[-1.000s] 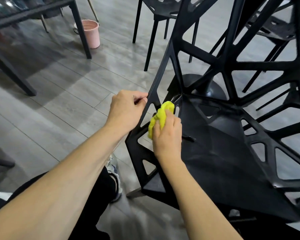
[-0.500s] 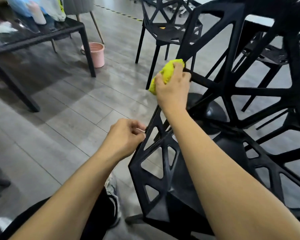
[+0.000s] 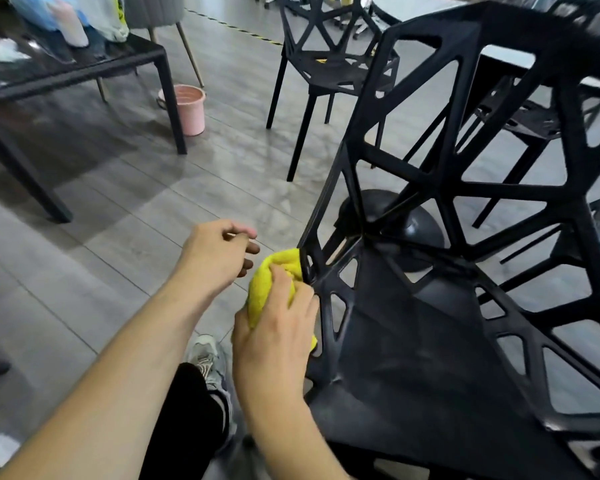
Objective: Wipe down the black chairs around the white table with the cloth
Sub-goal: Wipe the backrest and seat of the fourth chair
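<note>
Three black chairs [image 3: 465,271], one cloth [image 3: 271,289]

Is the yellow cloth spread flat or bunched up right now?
Bunched up. The yellow cloth is wadded in the right hand, pressed against the left edge of the black chair.

Grey plank floor [image 3: 118,209] reflects soft light; a dark glass-topped desk [image 3: 66,69] fills the upper left, a pink bucket [image 3: 189,109] beside its leg.

No legible text or labels
</note>
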The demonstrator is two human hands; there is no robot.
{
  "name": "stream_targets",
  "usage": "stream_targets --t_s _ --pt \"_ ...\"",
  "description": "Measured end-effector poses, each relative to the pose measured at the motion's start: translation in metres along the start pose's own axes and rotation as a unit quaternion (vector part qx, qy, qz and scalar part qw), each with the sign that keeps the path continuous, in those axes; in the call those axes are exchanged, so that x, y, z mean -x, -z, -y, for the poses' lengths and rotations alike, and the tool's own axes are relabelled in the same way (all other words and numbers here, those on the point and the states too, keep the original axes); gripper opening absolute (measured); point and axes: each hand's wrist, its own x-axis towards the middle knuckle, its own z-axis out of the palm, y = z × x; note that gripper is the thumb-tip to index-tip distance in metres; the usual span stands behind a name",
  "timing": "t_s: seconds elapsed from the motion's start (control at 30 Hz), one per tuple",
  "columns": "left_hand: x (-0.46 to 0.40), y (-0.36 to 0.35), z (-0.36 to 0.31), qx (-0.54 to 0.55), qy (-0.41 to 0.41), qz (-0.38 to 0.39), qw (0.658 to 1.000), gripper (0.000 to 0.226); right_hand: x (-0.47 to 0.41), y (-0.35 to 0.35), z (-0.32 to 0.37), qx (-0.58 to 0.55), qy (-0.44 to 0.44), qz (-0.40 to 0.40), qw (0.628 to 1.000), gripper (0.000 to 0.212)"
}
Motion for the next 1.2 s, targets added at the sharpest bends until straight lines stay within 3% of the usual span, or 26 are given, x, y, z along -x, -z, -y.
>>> stream_targets --t_s 0.17,0.43,0.6,0.8,1.0,1.2 --pt "0.006 -0.008 0.003 0.028 0.03 0.034 0.999 0.032 -0.069 -0.011 -0.005 -0.01 -0.04 -0.03 0.999 0.056" --pt "0.013 -0.006 -0.004 0.033 0.126 0.097 0.987 0.029 -0.232 -0.007 -0.024 -0.05 -0.089 0.015 0.995 0.056" --pt "0.006 -0.007 -0.009 0.076 0.151 0.068 0.983 0.036 -0.167 -0.016 -0.023 -0.084 -0.053 -0.021 0.995 0.061" --pt "-0.001 -0.022 -0.006 0.065 0.004 0.059 0.996 0.036 -0.022 -0.014 -0.008 -0.199 -0.042 0.003 0.979 0.058" --pt "0.015 -0.041 0.01 -0.108 -0.103 0.098 0.984 0.026 0.046 0.002 -0.035 -0.092 0.068 0.091 0.989 0.062" --pt "0.024 -0.039 0.021 -0.177 -0.118 0.091 0.973 0.06 0.057 0.038 -0.113 -0.019 -0.041 0.102 0.994 0.055"
